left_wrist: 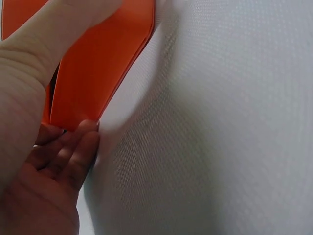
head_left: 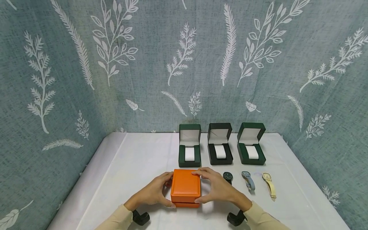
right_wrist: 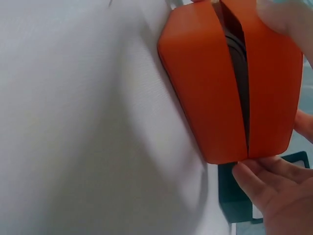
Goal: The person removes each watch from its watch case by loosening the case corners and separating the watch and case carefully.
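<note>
Orange boxes: one, shut (head_left: 185, 187)
Open boxes: three; two green (head_left: 189, 146) (head_left: 251, 144), one black (head_left: 219, 144)
White cushions in the open boxes: three, one in each
Watches on the desk: three; black (head_left: 228, 176), blue (head_left: 248, 180), cream (head_left: 269, 184)
Hands: two, left (head_left: 155, 191), right (head_left: 217, 188)

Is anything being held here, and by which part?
Yes: the orange box. The left hand grips its left side and the right hand its right side, fingers at the lid's edges. The lid is slightly ajar.
</note>
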`<state>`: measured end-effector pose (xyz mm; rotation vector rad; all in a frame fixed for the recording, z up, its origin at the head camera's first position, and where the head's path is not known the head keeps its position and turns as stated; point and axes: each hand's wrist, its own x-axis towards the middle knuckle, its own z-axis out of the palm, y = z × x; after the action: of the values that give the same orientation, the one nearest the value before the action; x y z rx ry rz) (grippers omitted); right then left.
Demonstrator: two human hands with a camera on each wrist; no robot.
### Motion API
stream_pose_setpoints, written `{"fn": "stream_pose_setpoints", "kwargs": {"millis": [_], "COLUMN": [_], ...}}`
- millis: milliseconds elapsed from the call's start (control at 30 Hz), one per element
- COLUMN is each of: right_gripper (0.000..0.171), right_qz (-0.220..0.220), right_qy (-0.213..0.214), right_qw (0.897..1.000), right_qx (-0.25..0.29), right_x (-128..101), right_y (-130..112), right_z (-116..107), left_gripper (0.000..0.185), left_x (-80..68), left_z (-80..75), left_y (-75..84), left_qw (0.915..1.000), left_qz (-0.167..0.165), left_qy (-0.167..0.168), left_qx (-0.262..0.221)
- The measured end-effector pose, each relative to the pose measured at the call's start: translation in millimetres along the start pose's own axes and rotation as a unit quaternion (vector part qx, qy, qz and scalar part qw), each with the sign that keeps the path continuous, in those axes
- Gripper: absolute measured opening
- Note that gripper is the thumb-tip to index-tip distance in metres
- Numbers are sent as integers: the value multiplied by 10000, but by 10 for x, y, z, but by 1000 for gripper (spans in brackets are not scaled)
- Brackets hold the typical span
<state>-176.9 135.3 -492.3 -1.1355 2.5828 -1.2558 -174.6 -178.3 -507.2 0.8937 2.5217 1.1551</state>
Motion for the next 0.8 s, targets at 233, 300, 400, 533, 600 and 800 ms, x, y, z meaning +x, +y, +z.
{"fn": "stream_pose_setpoints", "kwargs": {"millis": [233, 300, 400, 533, 600, 800], "right_gripper": [81, 80, 77, 74, 72, 63], "right_qz": [229, 253, 226, 182, 230, 568], "right_qy": [-66, -69, -64, -67, -77, -7], "right_qw": [9972, 9963, 9941, 9899, 9893, 9871], "right_qx": [712, 822, 1060, 1405, 1439, 1496], "right_x": [21, 33, 56, 77, 86, 120], "right_y": [36, 50, 81, 114, 120, 103], "right_z": [-15, -24, -35, -46, -52, -61], "left_gripper": [115, 117, 117, 116, 116, 111], "left_x": [-6, -8, -10, -7, -5, -16], "left_z": [10, 6, 2, 3, 3, 2], "left_y": [-11, -11, -13, -16, -20, -32], "left_qw": [9999, 10000, 9999, 9999, 9999, 9997], "left_qz": [-2, -9, -2, 12, 0, 95], "left_qy": [-15, -25, -41, -58, -48, -7], "left_qx": [-108, -96, -120, -123, -103, -218]}}
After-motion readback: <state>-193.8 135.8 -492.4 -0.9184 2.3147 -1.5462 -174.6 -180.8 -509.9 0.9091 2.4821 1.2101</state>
